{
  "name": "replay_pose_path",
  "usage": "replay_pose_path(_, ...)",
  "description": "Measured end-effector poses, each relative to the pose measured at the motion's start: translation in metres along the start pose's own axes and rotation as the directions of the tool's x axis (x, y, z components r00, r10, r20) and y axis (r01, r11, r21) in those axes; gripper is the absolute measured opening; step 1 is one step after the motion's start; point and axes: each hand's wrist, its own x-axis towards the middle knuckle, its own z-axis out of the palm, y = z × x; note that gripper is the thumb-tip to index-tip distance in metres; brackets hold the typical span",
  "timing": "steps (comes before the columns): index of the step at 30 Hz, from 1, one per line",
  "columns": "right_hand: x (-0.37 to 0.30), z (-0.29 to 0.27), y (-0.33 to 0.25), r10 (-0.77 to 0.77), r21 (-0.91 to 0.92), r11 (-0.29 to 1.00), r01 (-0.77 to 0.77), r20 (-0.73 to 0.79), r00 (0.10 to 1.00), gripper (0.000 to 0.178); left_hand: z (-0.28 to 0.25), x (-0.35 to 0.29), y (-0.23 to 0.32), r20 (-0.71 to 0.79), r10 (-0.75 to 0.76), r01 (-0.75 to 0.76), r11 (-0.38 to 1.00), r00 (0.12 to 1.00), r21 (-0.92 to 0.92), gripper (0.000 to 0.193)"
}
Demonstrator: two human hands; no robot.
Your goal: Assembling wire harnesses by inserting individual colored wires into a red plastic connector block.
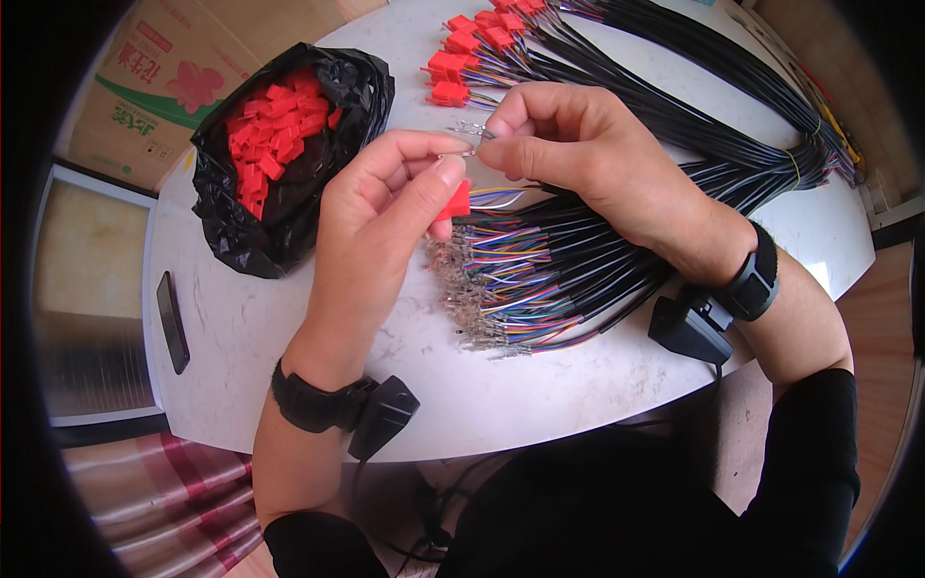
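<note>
My left hand (374,207) is closed round a red plastic connector housing (459,200), part of which shows below the thumb. Its thumb and index finger also pinch at a thin metal terminal. Close against it, my right hand (607,144) is closed in a pinch on wire ends with bare metal terminals (467,128). Just below both hands lies a row of black-sheathed cables (597,255), their coloured wires (511,279) fanned out to crimped terminals (467,299) at the left. The fingertips hide exactly how the terminal and housing meet.
A black plastic bag (231,231) full of red housings (275,125) sits open at the left. Cables fitted with red housings (462,58) lie at the back, bundled toward the right. A dark phone (172,323) rests near the left edge of the white table (434,414). Behind stands a cardboard box (145,96).
</note>
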Motion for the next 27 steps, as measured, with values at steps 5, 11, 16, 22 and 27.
replay_pose_path(5,0.000,-0.004,-0.003,0.045,0.104,0.994,-0.045,0.002,0.999,0.010,-0.008,-0.003,0.003,0.062,-0.055,0.055,0.998,0.997,0.010,0.023)
replay_pose_path(11,0.003,-0.010,-0.002,0.081,0.063,0.995,-0.082,0.018,0.997,0.012,-0.007,-0.002,0.001,0.032,0.009,-0.012,0.995,0.999,0.104,0.029)
replay_pose_path(16,0.004,-0.012,-0.003,0.072,0.083,0.994,-0.075,0.033,0.997,0.010,-0.017,0.001,-0.007,0.075,0.205,-0.217,0.871,0.976,0.440,0.029)
replay_pose_path(22,0.005,-0.012,-0.005,0.005,-0.077,0.997,-0.003,0.016,1.000,0.011,-0.019,0.000,-0.007,0.073,0.245,-0.249,0.843,0.967,0.477,0.029)
replay_pose_path(27,0.009,-0.021,-0.001,-0.089,-0.167,0.982,0.090,0.016,0.996,0.016,-0.012,-0.001,-0.010,0.010,0.136,-0.133,0.942,0.991,0.307,0.030)
